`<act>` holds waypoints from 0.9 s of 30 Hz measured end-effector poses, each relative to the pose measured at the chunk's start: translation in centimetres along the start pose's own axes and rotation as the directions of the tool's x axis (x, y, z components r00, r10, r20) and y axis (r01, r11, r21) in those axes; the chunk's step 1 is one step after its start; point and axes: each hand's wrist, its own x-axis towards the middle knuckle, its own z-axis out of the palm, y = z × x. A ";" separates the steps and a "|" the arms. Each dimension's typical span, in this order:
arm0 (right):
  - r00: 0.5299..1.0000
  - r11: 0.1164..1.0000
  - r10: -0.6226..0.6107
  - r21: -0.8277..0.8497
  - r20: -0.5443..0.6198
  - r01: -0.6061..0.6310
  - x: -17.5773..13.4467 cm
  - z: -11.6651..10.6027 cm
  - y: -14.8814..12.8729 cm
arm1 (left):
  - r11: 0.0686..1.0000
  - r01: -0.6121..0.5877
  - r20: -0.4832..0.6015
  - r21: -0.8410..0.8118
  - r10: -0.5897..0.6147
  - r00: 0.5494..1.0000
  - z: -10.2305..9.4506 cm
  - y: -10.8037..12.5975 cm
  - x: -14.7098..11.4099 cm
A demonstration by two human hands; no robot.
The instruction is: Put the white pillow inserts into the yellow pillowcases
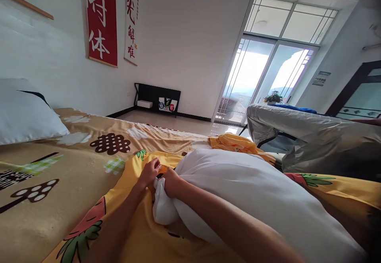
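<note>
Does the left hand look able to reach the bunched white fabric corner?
Probably yes: the left hand is close beside the bunched white fabric corner; the right hand overlaps only its top.

The tan patterned bed (74, 175) carries 1 white pillow (26, 112) and a yellow fruit-print cover (126, 181).

Bright glass doors (251, 74) light the pale, glossy floor (195, 127) below white walls (184, 36).

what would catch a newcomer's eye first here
Probably the big, puffy white bundle filling the lower middle, with the left hand and right hand close together at its left end. Next, the red banner with white characters at upper left, and the bright glass doors at upper right.
</note>
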 end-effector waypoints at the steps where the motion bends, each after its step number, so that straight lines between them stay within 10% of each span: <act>1: 0.999 1.000 0.024 -0.003 0.033 -0.024 0.2 0.0 0.2 | 1.000 -0.003 -0.004 0.002 0.003 1.000 -0.1 0.3 -0.1; 12: 0.974 0.983 0.138 0.092 0.177 -0.156 0.2 -0.8 3.8 | 0.976 -0.031 0.070 0.215 0.017 0.997 -1.3 4.6 -2.1; 27: 0.984 0.981 0.140 0.149 -0.106 -0.123 -7.0 -0.7 0.8 | 0.887 0.040 -0.009 0.460 -0.040 0.999 0.9 2.0 -2.2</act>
